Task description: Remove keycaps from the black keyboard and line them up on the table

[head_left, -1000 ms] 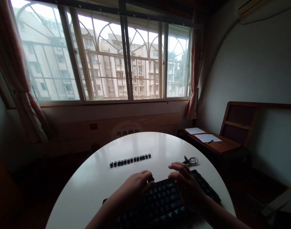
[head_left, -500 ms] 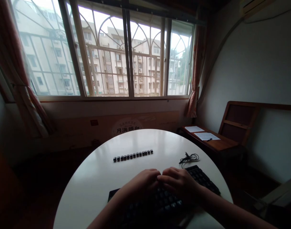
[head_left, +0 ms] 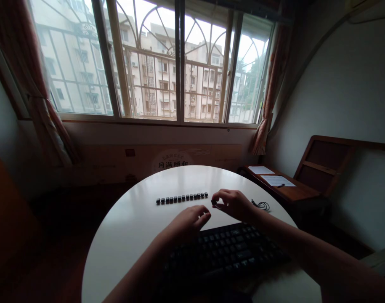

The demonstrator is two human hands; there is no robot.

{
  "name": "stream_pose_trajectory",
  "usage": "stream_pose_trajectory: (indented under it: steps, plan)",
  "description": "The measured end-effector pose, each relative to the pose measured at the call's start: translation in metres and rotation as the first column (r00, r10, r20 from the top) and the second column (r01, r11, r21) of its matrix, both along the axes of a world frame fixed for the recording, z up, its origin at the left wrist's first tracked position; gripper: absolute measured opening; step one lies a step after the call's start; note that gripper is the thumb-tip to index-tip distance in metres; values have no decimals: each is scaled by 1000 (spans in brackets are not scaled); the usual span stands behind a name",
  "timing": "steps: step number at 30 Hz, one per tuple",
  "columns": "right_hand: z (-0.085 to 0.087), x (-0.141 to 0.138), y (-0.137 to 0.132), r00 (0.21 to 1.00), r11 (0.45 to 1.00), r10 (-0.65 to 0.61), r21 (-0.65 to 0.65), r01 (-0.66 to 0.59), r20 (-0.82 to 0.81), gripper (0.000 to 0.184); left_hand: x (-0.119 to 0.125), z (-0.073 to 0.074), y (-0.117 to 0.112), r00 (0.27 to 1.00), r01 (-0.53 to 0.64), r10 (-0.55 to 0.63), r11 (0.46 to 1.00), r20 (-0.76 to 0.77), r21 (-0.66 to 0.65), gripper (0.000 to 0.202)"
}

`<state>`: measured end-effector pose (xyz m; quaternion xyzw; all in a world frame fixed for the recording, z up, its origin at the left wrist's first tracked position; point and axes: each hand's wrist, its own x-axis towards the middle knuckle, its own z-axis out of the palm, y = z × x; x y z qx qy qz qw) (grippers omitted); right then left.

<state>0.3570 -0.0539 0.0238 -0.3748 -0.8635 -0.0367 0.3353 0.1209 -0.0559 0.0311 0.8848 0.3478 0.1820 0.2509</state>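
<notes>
Between the thumb and fingers of my right hand, a small black keycap is pinched, just past the right end of a row of keycaps. That row holds several black keycaps, lined up across the table. My left hand hovers over the back edge of a black keyboard, its fingers loosely bent and apart with nothing seen in them. My forearms cover parts of the keyboard, and its near side is dark.
The round white table carries everything. A coiled black cable lies at its right, partly behind my right wrist. Beyond stands a wooden chair with paper sheets and a pen on it.
My hands were together over the keyboard and have come apart. The right one moved forward to the row's end with a keycap; the left moved slightly forward. The view has shifted a little.
</notes>
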Motion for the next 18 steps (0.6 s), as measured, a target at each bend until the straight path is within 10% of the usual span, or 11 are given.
stream_pose_trajectory:
  steps: [8,18]
  plan:
    - [-34,32,118,970,847,-240,-480,228,36,17,-28,-20,34,955,-109,81,990,-286,-85,47]
    - [-60,35,158,970,636,-216,-737,226,111,21,-33,-31,44,929,-66,6,987,-369,-149,45]
